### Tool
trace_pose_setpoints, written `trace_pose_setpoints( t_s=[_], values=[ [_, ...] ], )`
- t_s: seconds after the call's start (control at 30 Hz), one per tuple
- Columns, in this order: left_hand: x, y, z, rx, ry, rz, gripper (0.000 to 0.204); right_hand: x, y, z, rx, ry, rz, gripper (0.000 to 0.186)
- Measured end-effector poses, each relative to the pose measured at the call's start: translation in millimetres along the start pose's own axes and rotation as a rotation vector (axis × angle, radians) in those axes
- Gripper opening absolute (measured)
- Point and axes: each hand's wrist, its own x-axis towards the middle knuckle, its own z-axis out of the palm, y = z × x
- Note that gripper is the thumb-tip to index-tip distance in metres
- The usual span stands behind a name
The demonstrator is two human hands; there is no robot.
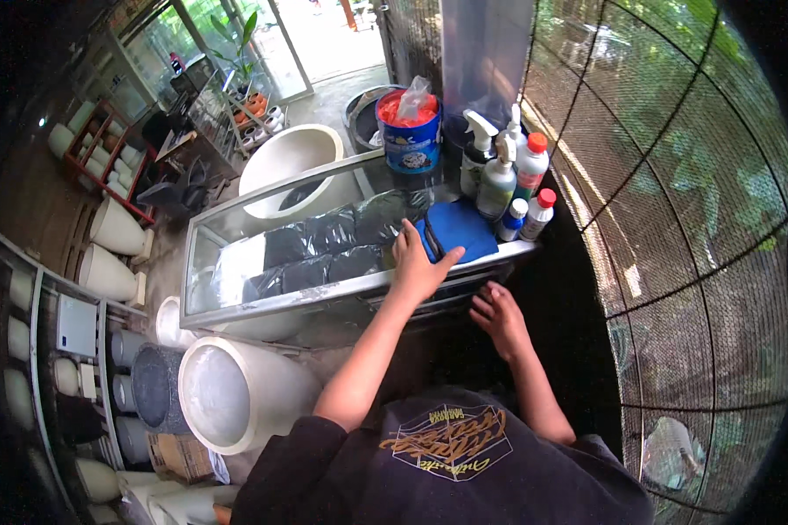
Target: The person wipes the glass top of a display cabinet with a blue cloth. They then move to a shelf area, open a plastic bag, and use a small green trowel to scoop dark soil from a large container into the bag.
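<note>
My left hand [420,262] grips a folded blue cloth item [464,229] with a dark edge at the right end of a glass-topped case [203,311]. Black plastic-wrapped packs [315,236] show through the glass. My right hand [499,315] is lower, beside the case's front, fingers loosely bent and apart, with nothing visible in them. Just behind the cloth stand spray bottles [496,179], a red-capped bottle [531,166], a small blue bottle [513,225] and another red-capped bottle [537,219]. A blue bucket [411,149] with red contents sits at the case's back corner.
A cream basin [284,157] and dark tub [363,114] stand behind the case. Large white pots [245,394], a speckled grey pot [156,394] and racks of planters [35,350] fill the left. A wire-mesh wall [674,219] runs along the right; an open doorway [333,44] is beyond.
</note>
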Motion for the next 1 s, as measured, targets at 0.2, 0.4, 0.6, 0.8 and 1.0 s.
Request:
trace_pose_setpoints(
  t_s=[0.2,0.4,0.6,0.8,1.0],
  values=[
    [-116,-56,0,-0.586,-0.005,0.007,0.053,-11,40,-8,-0.091,-0.169,0.293,0.054],
    [-210,-122,-23,-0.814,0.139,-0.423,0.037,12,20,39,-0.392,-0.445,0.322,0.054],
    [-226,-134,-85,-0.916,0.475,-0.395,0.025,21,32,117,-0.589,-0.757,0.413,0.049],
    [-309,-144,-159,-0.873,0.828,-0.425,0.025,-17,83,222,-0.774,-1.060,0.475,0.045],
    [-442,-162,-198,-0.731,1.188,-0.560,0.025,-84,181,296,-0.890,-1.413,0.614,0.038]
  ],
)
